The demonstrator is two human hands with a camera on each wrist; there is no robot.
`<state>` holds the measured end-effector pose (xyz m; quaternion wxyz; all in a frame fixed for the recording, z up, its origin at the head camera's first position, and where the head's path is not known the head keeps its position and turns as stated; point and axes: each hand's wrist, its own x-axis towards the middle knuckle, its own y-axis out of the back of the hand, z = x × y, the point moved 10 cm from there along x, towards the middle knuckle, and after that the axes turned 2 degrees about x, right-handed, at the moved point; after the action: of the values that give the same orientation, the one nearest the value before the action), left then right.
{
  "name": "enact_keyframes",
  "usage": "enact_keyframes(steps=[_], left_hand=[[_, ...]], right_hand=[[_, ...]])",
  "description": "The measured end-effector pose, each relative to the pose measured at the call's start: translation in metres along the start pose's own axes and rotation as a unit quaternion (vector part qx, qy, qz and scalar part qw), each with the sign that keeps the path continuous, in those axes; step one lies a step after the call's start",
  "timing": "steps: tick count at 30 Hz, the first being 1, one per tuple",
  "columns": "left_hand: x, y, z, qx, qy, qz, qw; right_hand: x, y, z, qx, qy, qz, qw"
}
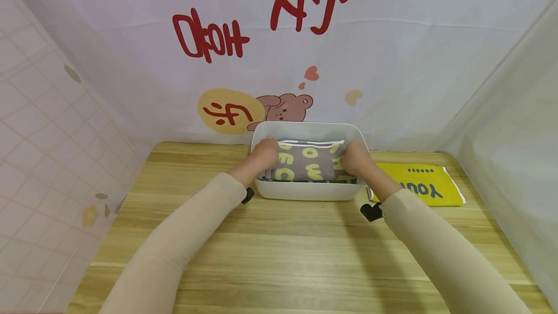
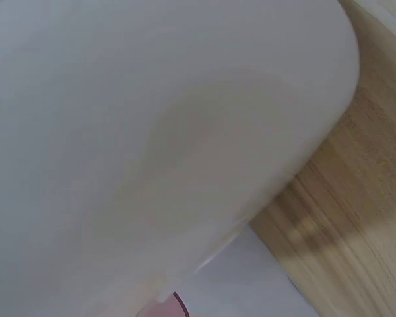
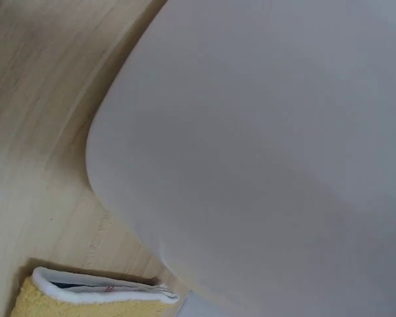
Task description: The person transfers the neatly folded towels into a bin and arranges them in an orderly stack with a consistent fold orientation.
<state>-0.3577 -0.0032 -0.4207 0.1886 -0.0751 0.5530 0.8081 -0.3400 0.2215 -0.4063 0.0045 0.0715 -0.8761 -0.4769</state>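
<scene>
A folded grey towel (image 1: 310, 163) with yellow-green letters and a white edge lies inside a white plastic bin (image 1: 305, 192). At the towel's left end, my left hand (image 1: 265, 153) grips it with curled fingers. My right hand (image 1: 357, 160) holds the opposite end in the same way, just inside the bin's right wall. The fingertips of both hands are hidden down in the bin. Dark green cloth shows along the front below the grey towel. Each wrist view is mostly filled by the bin's outer wall (image 2: 185, 132), and neither shows a hand.
Right of the bin, a folded yellow towel (image 1: 418, 185) with blue letters lies on the wooden table (image 1: 270, 256). Its white-trimmed edge appears low in the right wrist view. Behind the bin hangs a white printed curtain (image 1: 392, 62), with more white cloth at both sides.
</scene>
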Motion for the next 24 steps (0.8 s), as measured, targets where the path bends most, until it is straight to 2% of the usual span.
enact_keyframes(steps=[4,7,9,11,13,16,19,24], left_hand=[[-0.001,-0.001,0.001,-0.001,-0.008,-0.001,1.0000],[-0.004,0.005,0.004,-0.001,-0.026,0.024,0.9994],[-0.008,0.011,0.010,0.005,-0.048,0.054,0.9974],[-0.013,0.018,0.019,0.020,-0.074,0.088,0.9932],[-0.020,0.024,0.028,0.039,-0.096,0.122,0.9871],[-0.031,0.033,0.040,0.047,-0.113,0.160,0.9795],[-0.042,0.040,0.046,0.028,-0.119,0.178,0.9764],[-0.065,0.053,0.054,-0.027,-0.149,0.208,0.9663]], right_hand=[[0.001,-0.004,0.000,-0.068,-0.006,-0.015,0.998],[0.002,-0.005,-0.001,-0.074,-0.008,-0.019,0.997],[0.001,-0.002,-0.002,-0.064,-0.009,-0.009,0.998],[0.000,0.007,-0.004,-0.047,-0.003,0.019,0.999],[-0.003,0.017,-0.006,-0.013,0.002,0.039,0.999],[-0.010,0.031,-0.006,0.032,0.011,0.056,0.998],[-0.019,0.042,-0.005,0.076,0.017,0.058,0.995],[-0.041,0.066,-0.002,0.105,0.034,0.092,0.990]])
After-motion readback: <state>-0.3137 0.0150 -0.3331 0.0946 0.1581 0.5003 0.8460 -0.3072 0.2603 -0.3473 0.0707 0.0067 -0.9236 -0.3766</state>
